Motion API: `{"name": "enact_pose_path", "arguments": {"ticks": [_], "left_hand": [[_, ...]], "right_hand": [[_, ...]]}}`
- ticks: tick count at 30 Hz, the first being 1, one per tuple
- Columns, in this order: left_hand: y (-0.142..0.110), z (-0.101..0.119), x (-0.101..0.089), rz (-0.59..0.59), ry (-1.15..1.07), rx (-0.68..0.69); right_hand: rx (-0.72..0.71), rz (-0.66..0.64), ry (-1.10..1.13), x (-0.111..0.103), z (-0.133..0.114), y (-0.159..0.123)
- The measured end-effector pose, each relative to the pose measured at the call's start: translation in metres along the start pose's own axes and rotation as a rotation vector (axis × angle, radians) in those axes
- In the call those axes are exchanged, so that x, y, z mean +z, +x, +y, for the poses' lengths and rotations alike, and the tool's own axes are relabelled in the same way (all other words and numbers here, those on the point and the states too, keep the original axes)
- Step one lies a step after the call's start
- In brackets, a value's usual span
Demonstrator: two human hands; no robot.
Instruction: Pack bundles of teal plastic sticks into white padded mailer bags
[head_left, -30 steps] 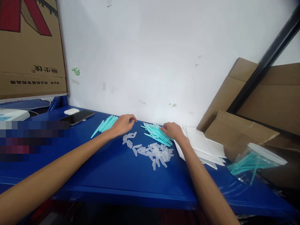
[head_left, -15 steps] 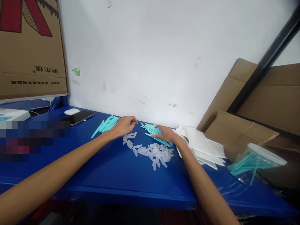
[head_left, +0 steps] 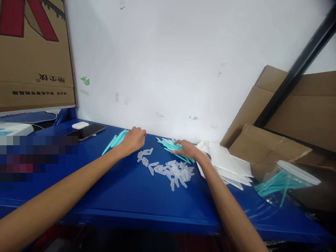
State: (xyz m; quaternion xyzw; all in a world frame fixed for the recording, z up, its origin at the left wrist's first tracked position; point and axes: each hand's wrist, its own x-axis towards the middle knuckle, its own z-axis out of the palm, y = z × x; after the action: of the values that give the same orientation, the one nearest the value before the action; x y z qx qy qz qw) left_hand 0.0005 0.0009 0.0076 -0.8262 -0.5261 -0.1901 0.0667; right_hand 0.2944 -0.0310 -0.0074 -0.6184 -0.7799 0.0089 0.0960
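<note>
My left hand (head_left: 135, 139) is beside the left pile of thin turquoise sticks (head_left: 115, 140), partly covering it. Its fingers are curled in, and anything inside them is hidden from view. Over the right pile of turquoise sticks (head_left: 168, 144) lies my right hand (head_left: 186, 149), thumb and fingers apart and touching the sticks. Nearer to me, a heap of small translucent whitish caps (head_left: 180, 171) is spread out, with several loose caps (head_left: 145, 161) trailing toward my left hand.
White paper-like sheets (head_left: 231, 161) lie right of my right hand. Farther right, a clear jar (head_left: 288, 182) holds more turquoise sticks near cardboard (head_left: 273, 147). A phone (head_left: 88, 131) and a white case (head_left: 80, 125) sit at the back left of the blue table (head_left: 126, 196).
My left hand has moved left, toward the left pile of sticks, and its fingers are more curled. My right hand has barely shifted over its pile.
</note>
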Motion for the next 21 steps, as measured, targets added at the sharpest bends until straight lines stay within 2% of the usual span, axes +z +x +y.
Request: {"name": "enact_pose_path", "arguments": {"ticks": [4,7,14,21], "left_hand": [[-0.001,-0.009,0.002,-0.074,0.126,-0.158],[-0.002,-0.012,0.005,-0.130,0.172,-0.227],[-0.003,-0.005,0.003,-0.180,0.197,-0.213],[-0.003,-0.005,0.001,-0.159,0.185,-0.182]], "right_hand": [[-0.012,0.054,0.001,-0.001,-0.004,0.000],[-0.023,0.097,-0.002,-0.003,-0.008,-0.001],[-0.044,0.158,-0.011,-0.005,-0.016,-0.002],[-0.066,0.165,-0.025,-0.007,-0.023,-0.003]]}}
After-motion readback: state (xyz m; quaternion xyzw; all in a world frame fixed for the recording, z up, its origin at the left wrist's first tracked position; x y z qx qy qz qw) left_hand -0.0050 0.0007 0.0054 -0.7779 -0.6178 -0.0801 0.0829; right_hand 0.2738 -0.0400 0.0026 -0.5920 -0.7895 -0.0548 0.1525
